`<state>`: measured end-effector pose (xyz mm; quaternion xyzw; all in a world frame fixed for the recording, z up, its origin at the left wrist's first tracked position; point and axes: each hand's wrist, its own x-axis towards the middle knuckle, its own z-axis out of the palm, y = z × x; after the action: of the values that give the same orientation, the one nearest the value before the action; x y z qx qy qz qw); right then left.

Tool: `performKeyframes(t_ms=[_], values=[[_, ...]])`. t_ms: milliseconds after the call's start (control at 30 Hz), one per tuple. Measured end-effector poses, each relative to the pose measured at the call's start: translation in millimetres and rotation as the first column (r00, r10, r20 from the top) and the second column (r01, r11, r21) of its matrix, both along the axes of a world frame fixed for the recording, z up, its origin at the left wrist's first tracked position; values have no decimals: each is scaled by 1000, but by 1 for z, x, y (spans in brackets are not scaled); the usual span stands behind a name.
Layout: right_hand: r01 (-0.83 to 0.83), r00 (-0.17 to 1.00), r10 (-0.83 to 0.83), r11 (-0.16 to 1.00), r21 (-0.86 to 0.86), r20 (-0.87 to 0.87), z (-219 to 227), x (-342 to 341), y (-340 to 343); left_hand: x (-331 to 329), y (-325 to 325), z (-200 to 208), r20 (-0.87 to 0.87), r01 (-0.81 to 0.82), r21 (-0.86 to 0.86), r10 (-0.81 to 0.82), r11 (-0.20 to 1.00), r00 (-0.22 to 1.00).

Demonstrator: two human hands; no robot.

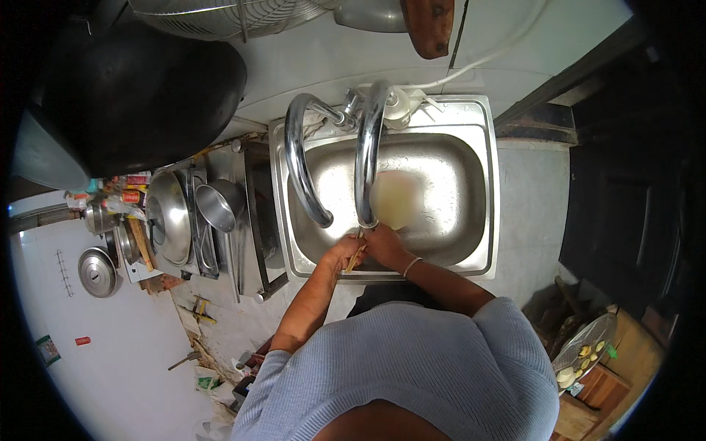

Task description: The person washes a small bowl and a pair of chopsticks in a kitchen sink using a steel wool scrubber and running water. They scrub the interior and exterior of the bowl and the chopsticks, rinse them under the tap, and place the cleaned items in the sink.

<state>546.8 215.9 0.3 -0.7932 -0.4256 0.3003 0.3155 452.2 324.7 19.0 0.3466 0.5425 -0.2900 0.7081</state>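
Both my hands are close together over the near edge of the steel sink [478,114], below the ends of two curved chrome taps [296,147]. My left hand [343,252] is closed around thin tan stick-like pieces [355,260], whose kind I cannot make out. Against it, my right hand [383,244] is closed at the upper part of the same pieces, its fingers partly hidden by the right tap. Beyond my right hand, a pale yellowish patch [397,200] shows blurred in the basin; what it is cannot be told.
Left of the sink stands a stove with a steel saucepan [216,206] and a domed lid [168,217]. A big black wok [143,92] hangs at the upper left. A dark door [614,198] is on the right, with a basket of food pieces [585,354] at the lower right.
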Motion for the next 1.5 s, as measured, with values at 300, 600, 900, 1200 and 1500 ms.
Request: performKeyframes(t_ms=[300,600,900,1200,1500], values=[[27,979,-14,998,-63,206,-89,38,26,3,-9,6,77,-11,130,1,992,997],[27,966,-27,1000,2,256,-58,39,9,-24,-19,-46,-166,524,766,-674,372,720],[72,955,-112,986,149,273,-68,54,21,1,-18,18,-226,596,752,-739,281,634],[112,987,-110,994,15,-115,2,9,10,-8,-23,-17,-22,255,930,-655,264,756],[73,993,-70,997,-20,96,-21,30,21,9,-33,15,-417,607,793,-690,42,592]])
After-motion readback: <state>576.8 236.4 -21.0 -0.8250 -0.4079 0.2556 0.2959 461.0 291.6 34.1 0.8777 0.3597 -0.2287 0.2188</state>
